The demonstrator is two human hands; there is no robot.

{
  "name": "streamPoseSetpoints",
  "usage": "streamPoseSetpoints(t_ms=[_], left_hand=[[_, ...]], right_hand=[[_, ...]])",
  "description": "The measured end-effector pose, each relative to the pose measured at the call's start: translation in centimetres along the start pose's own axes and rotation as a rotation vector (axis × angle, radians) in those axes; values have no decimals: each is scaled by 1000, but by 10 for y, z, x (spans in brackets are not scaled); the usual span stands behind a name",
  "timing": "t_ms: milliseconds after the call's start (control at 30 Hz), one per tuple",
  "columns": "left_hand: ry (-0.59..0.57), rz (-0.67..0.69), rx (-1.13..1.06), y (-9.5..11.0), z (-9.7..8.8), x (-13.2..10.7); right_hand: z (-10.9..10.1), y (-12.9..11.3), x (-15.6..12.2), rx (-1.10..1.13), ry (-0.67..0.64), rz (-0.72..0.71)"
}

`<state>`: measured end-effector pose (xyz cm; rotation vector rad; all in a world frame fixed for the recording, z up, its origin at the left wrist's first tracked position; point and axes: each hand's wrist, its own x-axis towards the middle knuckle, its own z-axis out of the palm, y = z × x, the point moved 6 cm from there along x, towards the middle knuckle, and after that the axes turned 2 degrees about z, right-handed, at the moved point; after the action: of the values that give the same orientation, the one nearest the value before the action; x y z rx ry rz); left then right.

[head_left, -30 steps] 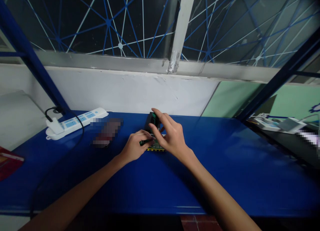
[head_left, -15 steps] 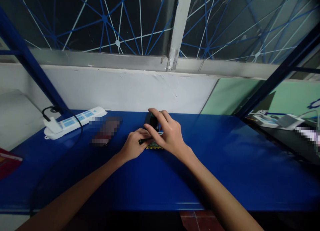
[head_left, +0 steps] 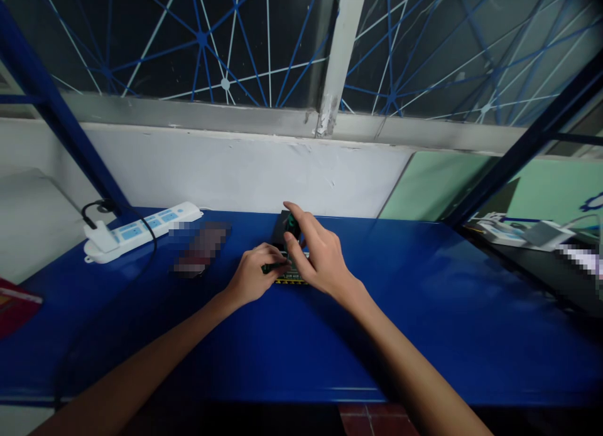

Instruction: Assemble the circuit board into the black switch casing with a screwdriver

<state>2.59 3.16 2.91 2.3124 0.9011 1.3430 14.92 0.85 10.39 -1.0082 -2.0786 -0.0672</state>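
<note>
Near the back middle of the blue table, my left hand (head_left: 252, 272) is closed in a pinch on a thin dark piece (head_left: 267, 268) with a green tint; its kind is unclear. My right hand (head_left: 323, 254) bends over from the right, thumb and fingers curled around a black-and-green handle-like piece (head_left: 293, 223), mostly hidden. Beneath both hands lies a small green circuit board (head_left: 294, 276) with a yellow-and-black front edge, partly covered by my fingers. Behind it, a flat black block (head_left: 281, 225) shows past my right fingers.
A white power strip (head_left: 151, 225) with a plugged-in adapter and black cable lies at back left. Beside it is a blurred phone-like slab (head_left: 202, 249). A red item (head_left: 16, 307) sits at the left edge. White chargers (head_left: 546, 234) are at right. A wall (head_left: 245, 172) backs the blue table (head_left: 424, 323).
My right fingers have tilted slightly to the right, showing more of the black block and the green on the held piece. My left hand stays almost in place.
</note>
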Motion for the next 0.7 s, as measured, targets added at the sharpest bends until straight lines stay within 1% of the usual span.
streamPoseSetpoints(t_ms=[67, 200, 333, 467, 567, 700], left_hand=[[-9, -4, -18, -1, 0, 0], [-29, -20, -38, -3, 2, 0], [-58, -35, -32, -3, 3, 0], [-71, -24, -34, -1, 3, 0], [-65, -19, -21, 0, 3, 0], [-31, -45, -37, -3, 1, 1]], right_hand=[[1, 1, 0, -2, 0, 5], [0, 4, 0, -27, 41, 15], [-1, 4, 0, 12, 23, 2], [-2, 5, 1, -6, 44, 18], [-1, 5, 1, -9, 46, 21], [0, 9, 0, 50, 47, 24]])
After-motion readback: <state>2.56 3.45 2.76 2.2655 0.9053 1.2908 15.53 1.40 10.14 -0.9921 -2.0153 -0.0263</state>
